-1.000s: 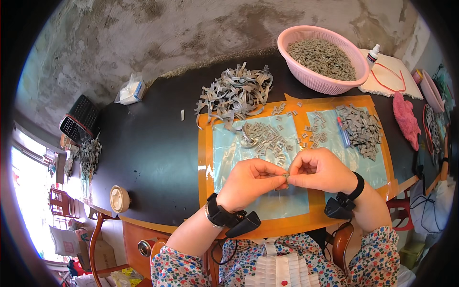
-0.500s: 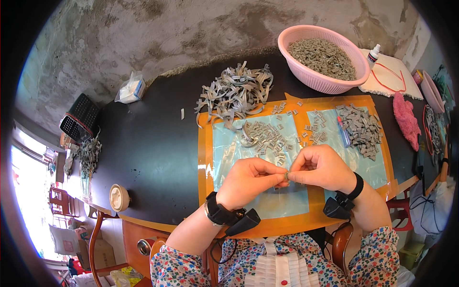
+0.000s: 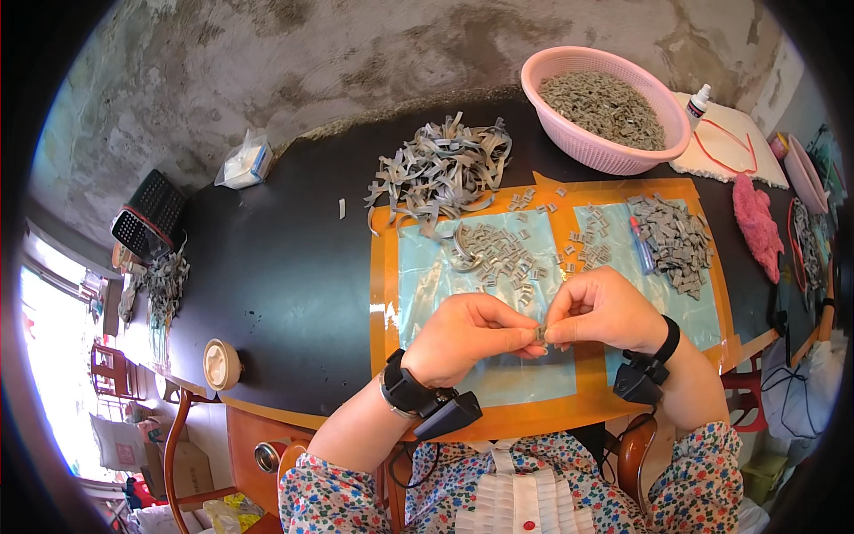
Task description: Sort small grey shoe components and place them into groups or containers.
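My left hand [image 3: 464,340] and my right hand [image 3: 607,313] meet over the blue sheet [image 3: 525,378], fingertips pinched together. Between them is a small grey piece [image 3: 540,334], mostly covered by the fingers; its exact kind is hard to make out. Just beyond my hands lies a loose spread of small grey buckle-like pieces [image 3: 503,254], with a ring-shaped object [image 3: 464,249] at its left side. A denser heap of grey pieces [image 3: 674,245] lies to the right, beside a blue pen-like tool with a red end [image 3: 640,245].
Tangled grey strips [image 3: 445,165] lie at the far middle of the black table [image 3: 285,267]. A pink basket [image 3: 614,160] full of small grey pieces stands at the far right, near a white bottle [image 3: 698,102] and pink cloth [image 3: 756,227]. A beige cup [image 3: 221,365] stands at the left edge.
Both hands have shifted very slightly to the right, still pinching the small grey piece, and the fingertips have rolled a little around it. The view has moved a touch.
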### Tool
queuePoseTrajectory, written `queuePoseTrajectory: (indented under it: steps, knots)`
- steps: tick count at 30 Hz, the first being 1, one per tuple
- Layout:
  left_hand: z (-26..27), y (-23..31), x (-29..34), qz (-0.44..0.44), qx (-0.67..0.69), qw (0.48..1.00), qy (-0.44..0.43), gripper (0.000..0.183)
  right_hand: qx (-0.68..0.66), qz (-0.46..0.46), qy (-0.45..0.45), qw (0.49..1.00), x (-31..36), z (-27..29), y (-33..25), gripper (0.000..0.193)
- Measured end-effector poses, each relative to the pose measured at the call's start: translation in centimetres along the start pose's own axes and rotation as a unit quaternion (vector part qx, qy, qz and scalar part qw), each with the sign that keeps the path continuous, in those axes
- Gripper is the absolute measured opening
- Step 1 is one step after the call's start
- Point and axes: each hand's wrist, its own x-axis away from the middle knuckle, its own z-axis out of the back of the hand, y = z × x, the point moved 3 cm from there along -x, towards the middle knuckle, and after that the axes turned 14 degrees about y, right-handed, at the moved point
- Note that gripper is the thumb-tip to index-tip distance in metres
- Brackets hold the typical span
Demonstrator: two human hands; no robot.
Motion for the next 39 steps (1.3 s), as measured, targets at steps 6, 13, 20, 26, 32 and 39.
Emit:
queuePoseTrajectory:
  steps: [6,13,20,26,32,39]
  knots:
    - [-0.16,-0.05,0.11,0.008,0.01,1.0,-0.013,0.013,-0.021,-0.003,-0.012,1.0,0.1,0.05,0.04,0.01]
    - [-0.09,-0.13,0.01,0.006,-0.005,1.0,0.019,0.013,-0.004,0.009,0.005,1.0,0.19,0.07,-0.11,0.011]
    - [-0.27,-0.41,-0.09,0.074,0.07,0.995,-0.016,0.014,-0.019,-0.006,-0.016,1.0,0.17,0.19,-0.23,0.011]
    - [-0.33,-0.27,0.12,0.078,0.077,0.994,-0.023,0.014,-0.019,-0.005,-0.022,1.0,0.25,0.07,-0.27,0.011]
    - [-0.27,-0.32,0.17,0.051,0.036,0.998,-0.003,0.01,-0.006,0.004,-0.021,1.0,0.06,0.1,-0.02,0.012]
    - [-0.56,-0.42,0.09,0.092,0.092,0.991,-0.021,0.01,-0.013,-0.01,-0.037,0.999,0.03,0.26,0.09,0.012]
